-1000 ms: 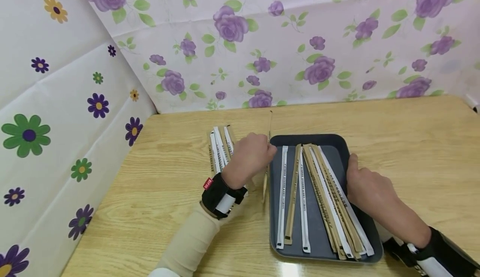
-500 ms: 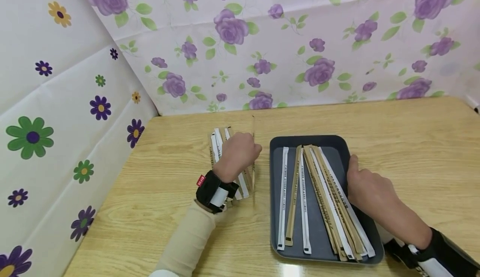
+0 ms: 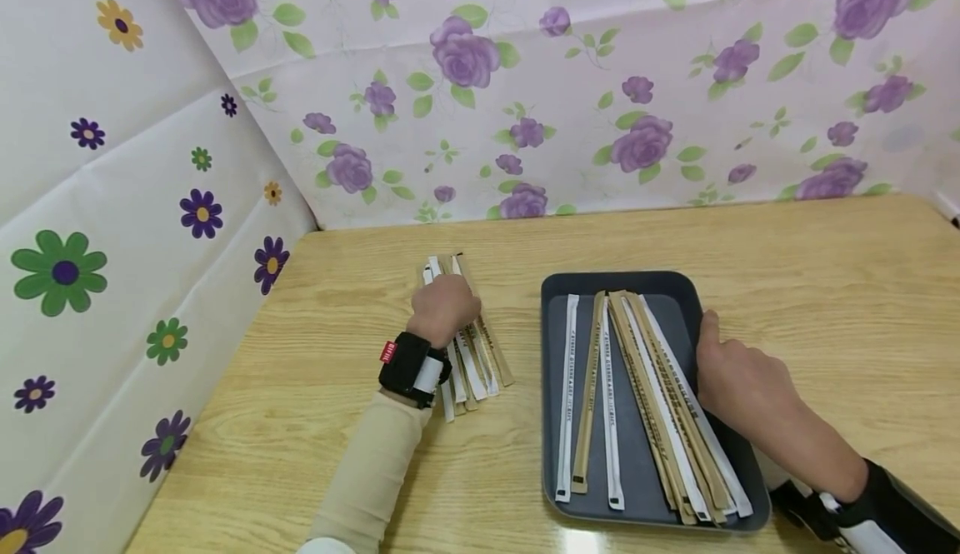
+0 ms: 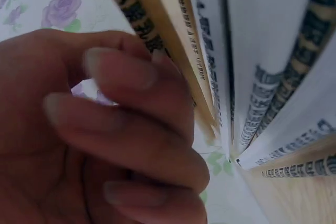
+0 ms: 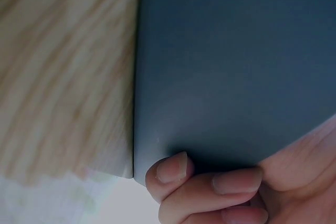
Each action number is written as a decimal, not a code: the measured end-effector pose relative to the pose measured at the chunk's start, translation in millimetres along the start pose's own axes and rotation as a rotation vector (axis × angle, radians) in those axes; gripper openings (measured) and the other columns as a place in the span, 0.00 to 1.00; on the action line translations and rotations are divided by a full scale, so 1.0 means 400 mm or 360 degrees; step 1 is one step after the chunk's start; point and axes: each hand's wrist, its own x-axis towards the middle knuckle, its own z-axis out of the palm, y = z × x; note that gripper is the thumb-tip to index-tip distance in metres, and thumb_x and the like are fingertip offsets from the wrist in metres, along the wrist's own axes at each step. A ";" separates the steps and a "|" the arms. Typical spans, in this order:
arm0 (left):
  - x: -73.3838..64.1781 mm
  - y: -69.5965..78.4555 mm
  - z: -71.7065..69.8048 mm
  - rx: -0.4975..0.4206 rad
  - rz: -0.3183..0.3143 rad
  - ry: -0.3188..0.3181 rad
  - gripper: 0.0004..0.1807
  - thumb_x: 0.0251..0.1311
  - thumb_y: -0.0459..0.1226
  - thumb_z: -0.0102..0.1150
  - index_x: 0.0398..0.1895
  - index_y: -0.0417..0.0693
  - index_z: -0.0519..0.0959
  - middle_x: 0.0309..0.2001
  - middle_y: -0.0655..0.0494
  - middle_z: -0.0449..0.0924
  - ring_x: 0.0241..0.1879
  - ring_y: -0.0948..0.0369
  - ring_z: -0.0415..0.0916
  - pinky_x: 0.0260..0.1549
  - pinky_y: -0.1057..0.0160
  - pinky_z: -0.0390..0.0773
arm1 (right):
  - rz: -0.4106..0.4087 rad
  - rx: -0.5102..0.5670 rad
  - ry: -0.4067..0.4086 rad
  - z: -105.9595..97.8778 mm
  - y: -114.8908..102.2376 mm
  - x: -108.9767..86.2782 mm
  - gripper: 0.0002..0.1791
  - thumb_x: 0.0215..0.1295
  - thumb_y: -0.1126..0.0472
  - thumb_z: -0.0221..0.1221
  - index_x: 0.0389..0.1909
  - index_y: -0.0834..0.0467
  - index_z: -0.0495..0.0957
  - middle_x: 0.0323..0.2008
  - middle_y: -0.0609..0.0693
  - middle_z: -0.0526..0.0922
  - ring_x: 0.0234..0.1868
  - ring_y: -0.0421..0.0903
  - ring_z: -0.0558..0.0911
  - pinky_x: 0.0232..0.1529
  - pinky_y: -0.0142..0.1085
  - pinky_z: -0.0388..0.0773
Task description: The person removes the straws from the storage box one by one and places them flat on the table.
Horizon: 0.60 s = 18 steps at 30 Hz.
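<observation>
**Lots of long, thin packets [image 3: 663, 408] in two spots**

The left hand [image 3: 444, 308] is over a messy pile [image 3: 470, 368] of white and brown ones on the wooden table [image 3: 262, 387]. Its fingers are curled, but I cannot tell if they pinch one. The right hand [image 3: 742, 375] has bent fingers and holds the side of a dark tray [image 3: 645, 487], where more lie.

The head view is bright, with white glare on the wooden table [image 3: 480, 471] just in front of the grey tray [image 3: 637, 479]. Dim and bluish, the right wrist view shows shadow on the tray beside the right fingers [image 5: 176, 174]; the left fingers [image 4: 142, 140] look blurred.
</observation>
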 end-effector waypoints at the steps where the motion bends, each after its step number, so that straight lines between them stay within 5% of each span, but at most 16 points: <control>1: 0.002 0.000 0.000 0.0002 -0.0002 -0.0008 0.21 0.55 0.31 0.45 0.05 0.50 0.58 0.11 0.54 0.58 0.12 0.59 0.56 0.09 0.65 0.51 | 0.0002 0.0000 -0.0003 0.000 0.000 0.000 0.37 0.53 0.71 0.52 0.60 0.83 0.48 0.11 0.57 0.71 0.10 0.47 0.67 0.07 0.40 0.63; 6: -0.011 0.020 -0.013 -0.0064 0.0124 0.0072 0.22 0.58 0.32 0.44 0.06 0.50 0.57 0.10 0.56 0.55 0.10 0.61 0.53 0.09 0.66 0.50 | -0.0018 -0.0010 0.0007 0.003 0.002 -0.003 0.37 0.52 0.71 0.53 0.60 0.83 0.49 0.11 0.57 0.71 0.09 0.48 0.67 0.08 0.41 0.64; 9: -0.042 0.067 -0.026 -0.0158 0.0302 0.0114 0.20 0.62 0.35 0.44 0.10 0.50 0.61 0.11 0.58 0.57 0.10 0.62 0.54 0.09 0.68 0.53 | -0.0032 -0.0027 0.0025 0.003 0.003 -0.004 0.36 0.52 0.71 0.53 0.60 0.83 0.50 0.11 0.58 0.71 0.09 0.48 0.67 0.07 0.42 0.64; 12: -0.082 0.135 -0.021 -0.0255 0.0531 0.0049 0.17 0.64 0.38 0.45 0.15 0.49 0.65 0.13 0.59 0.63 0.11 0.64 0.60 0.09 0.70 0.61 | -0.0031 -0.0033 0.0028 0.002 0.004 -0.002 0.37 0.52 0.71 0.53 0.60 0.83 0.50 0.12 0.59 0.71 0.09 0.49 0.67 0.08 0.42 0.65; 18: -0.143 0.232 0.040 -0.0011 0.0945 0.0089 0.21 0.64 0.38 0.45 0.11 0.51 0.61 0.09 0.62 0.58 0.08 0.68 0.58 0.05 0.72 0.58 | -0.0019 -0.0017 0.0001 0.001 0.004 -0.003 0.38 0.52 0.70 0.54 0.61 0.83 0.48 0.11 0.57 0.71 0.09 0.48 0.67 0.08 0.41 0.64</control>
